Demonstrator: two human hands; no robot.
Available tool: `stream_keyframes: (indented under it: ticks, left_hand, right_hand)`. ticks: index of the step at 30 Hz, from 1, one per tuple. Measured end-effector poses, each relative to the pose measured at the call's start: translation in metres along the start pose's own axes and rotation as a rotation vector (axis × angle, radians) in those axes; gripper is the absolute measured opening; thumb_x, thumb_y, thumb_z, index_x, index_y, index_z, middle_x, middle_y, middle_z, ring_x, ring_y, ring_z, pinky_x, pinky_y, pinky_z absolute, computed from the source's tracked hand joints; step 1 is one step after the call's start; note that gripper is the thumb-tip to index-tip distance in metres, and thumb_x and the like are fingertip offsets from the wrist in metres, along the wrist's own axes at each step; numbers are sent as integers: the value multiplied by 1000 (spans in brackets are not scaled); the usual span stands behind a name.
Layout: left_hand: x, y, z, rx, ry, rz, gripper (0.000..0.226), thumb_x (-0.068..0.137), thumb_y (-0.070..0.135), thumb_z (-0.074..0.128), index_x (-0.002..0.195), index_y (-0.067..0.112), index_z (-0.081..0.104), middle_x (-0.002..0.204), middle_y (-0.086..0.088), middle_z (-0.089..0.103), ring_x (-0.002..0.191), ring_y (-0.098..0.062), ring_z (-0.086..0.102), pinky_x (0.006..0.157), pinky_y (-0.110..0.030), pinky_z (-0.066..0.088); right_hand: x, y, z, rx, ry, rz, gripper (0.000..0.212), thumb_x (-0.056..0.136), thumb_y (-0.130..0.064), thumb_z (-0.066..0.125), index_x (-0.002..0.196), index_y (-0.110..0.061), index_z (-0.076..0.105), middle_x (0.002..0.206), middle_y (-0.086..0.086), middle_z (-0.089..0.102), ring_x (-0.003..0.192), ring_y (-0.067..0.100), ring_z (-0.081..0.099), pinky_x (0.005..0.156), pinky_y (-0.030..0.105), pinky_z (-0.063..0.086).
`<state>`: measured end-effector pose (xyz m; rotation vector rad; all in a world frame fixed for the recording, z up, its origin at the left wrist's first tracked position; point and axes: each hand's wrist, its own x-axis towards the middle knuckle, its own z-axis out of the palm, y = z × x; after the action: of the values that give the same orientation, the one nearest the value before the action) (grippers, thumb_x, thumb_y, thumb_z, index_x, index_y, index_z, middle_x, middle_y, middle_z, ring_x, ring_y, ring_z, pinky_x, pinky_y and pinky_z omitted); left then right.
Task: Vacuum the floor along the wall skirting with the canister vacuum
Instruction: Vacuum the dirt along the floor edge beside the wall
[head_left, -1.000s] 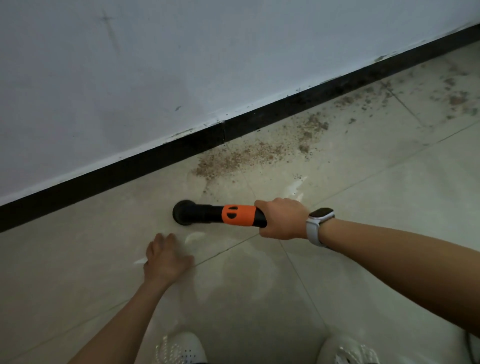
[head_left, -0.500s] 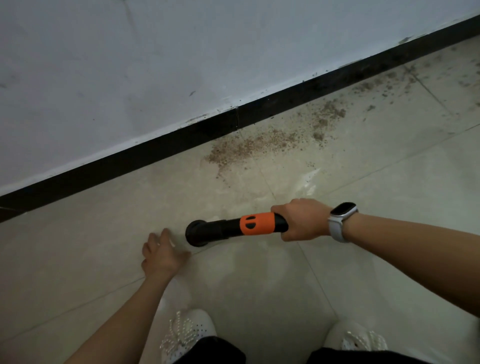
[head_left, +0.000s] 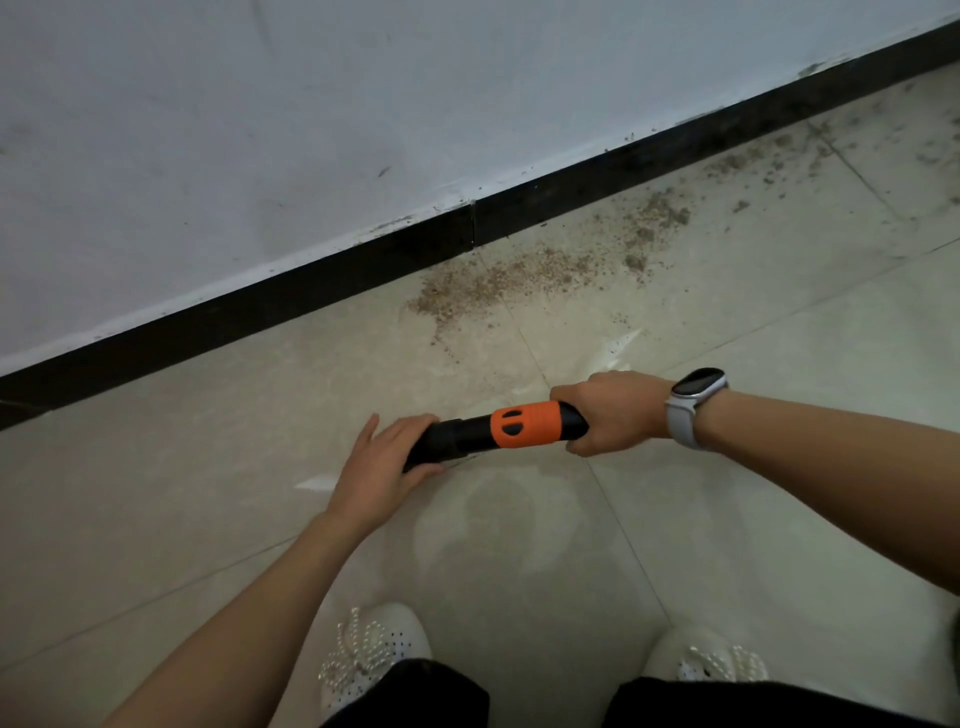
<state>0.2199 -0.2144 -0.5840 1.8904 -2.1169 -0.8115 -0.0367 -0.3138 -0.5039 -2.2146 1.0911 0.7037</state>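
A black vacuum nozzle with an orange collar (head_left: 524, 427) lies nearly level just above the tiled floor, its tip pointing left. My right hand (head_left: 613, 413), with a white-strapped watch on the wrist, grips its rear end. My left hand (head_left: 384, 460) wraps around the nozzle's black tip, thumb underneath and fingers over the top, hiding the opening. A patch of brown grit (head_left: 498, 283) lies on the floor against the black skirting (head_left: 311, 291), beyond the nozzle. More grit (head_left: 660, 213) trails right along the skirting.
A white wall (head_left: 363, 104) rises above the skirting. My two white shoes (head_left: 374, 654) (head_left: 711, 660) stand on the pale tiles at the bottom edge. Faint wet-looking streaks mark the floor near the nozzle.
The nozzle has been pulled back from the wall towards my feet. My left hand has left the floor and taken hold of the nozzle's tip.
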Motion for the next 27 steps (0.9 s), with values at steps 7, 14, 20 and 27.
stream_keyframes:
  ticks: [7, 14, 20, 27]
  left_hand:
    - [-6, 5, 3, -4, 64, 62, 44, 86, 24, 66, 126, 10, 52, 122, -4, 59, 102, -25, 58, 78, -32, 43]
    - [-7, -1, 3, -41, -24, -2, 58, 86, 40, 63, 136, 18, 44, 141, -1, 46, 137, -21, 36, 108, -36, 30]
    - [-20, -36, 0, 102, -142, -447, 95, 83, 52, 62, 152, 22, 4, 160, -1, -3, 146, -25, -8, 117, -49, 6]
    - [-26, -44, 15, 132, -264, -580, 98, 83, 44, 67, 151, 23, 0, 158, -6, -16, 144, -33, -14, 116, -51, 11]
  right_hand:
    - [26, -42, 6, -334, 197, -189, 46, 93, -50, 48, 124, -16, 42, 106, 7, 60, 77, 26, 55, 62, 31, 36]
    - [39, -49, 22, -450, 235, -213, 44, 96, -50, 40, 126, -18, 40, 106, 10, 63, 88, 32, 63, 61, 32, 34]
    - [24, -14, 9, -398, 261, -56, 44, 94, -55, 39, 123, -22, 44, 99, 8, 65, 87, 30, 63, 62, 28, 34]
    - [7, -35, 44, -402, 80, -277, 45, 94, -56, 39, 123, -23, 44, 99, 6, 65, 83, 27, 62, 64, 28, 36]
